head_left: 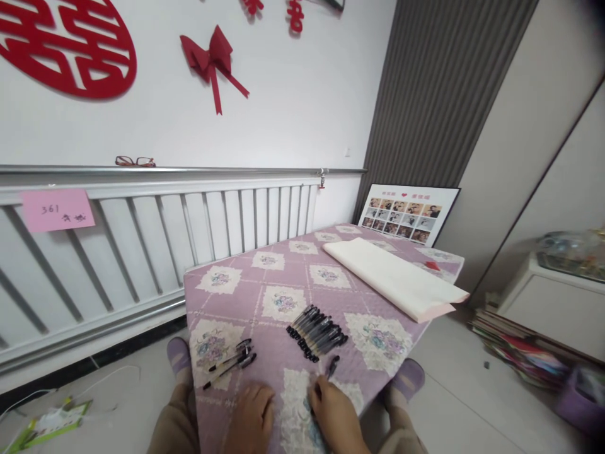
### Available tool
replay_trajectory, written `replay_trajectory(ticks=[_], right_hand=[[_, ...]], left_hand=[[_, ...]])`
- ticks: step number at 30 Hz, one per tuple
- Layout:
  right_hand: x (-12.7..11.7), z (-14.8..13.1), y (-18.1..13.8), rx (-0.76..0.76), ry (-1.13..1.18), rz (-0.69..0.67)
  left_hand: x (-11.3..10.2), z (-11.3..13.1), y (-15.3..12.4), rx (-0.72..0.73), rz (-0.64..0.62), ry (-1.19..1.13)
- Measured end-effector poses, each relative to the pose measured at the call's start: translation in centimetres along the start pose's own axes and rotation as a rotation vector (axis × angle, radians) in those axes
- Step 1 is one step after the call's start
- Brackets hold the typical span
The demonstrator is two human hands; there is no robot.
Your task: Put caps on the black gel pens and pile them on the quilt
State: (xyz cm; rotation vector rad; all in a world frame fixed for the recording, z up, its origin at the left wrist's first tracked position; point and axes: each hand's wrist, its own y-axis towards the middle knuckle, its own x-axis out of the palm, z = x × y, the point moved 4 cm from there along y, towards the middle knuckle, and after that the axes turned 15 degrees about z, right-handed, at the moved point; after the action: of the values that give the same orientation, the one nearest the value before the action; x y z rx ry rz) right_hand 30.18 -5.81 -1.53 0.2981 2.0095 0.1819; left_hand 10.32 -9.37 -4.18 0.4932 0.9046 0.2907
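My right hand [331,407] is closed in a pinch on a black pen [333,364], whose dark end sticks up past the fingers. The rest of that pen is hidden by the hand. Just beyond it, a row of several black pens [316,333] lies side by side on the cloth. My left hand [253,410] rests on the tablecloth near its front edge, fingers loosely bent, with no object visible in it. Ahead of that hand lies a smaller, looser group of pens [231,364], apart from the row.
A purple floral tablecloth [278,271] covers the table. Folded cream paper [392,277] lies at the right, a small red item [432,265] behind it. A photo board [409,211] stands at the far end. The white radiator [142,239] runs along the left.
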Motion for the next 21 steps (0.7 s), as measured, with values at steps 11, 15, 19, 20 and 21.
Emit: replay_trajectory(ticks=[11,15,19,20,21], right_hand=[[3.4,-7.8,-4.2,-0.169,0.595,0.021],[3.9,-8.5,-3.5,-0.179,0.664,0.033],[4.0,-8.8,-3.3,-0.217,0.710,0.024],[4.0,-8.9,-3.3,-0.246,0.725,0.017],[4.0,-9.0,-3.4,-0.273,0.739,0.012]], left_hand=[[0.3,-1.9,-0.9,-0.161,-0.028,-0.141],[-0.2,-2.0,-0.1,-0.208,-0.014,-0.140],[-0.9,-2.2,0.5,-0.236,0.018,-0.167],[-1.0,-2.2,0.7,-0.241,0.031,-0.178],[-1.1,-2.3,0.8,-0.246,0.043,-0.188]])
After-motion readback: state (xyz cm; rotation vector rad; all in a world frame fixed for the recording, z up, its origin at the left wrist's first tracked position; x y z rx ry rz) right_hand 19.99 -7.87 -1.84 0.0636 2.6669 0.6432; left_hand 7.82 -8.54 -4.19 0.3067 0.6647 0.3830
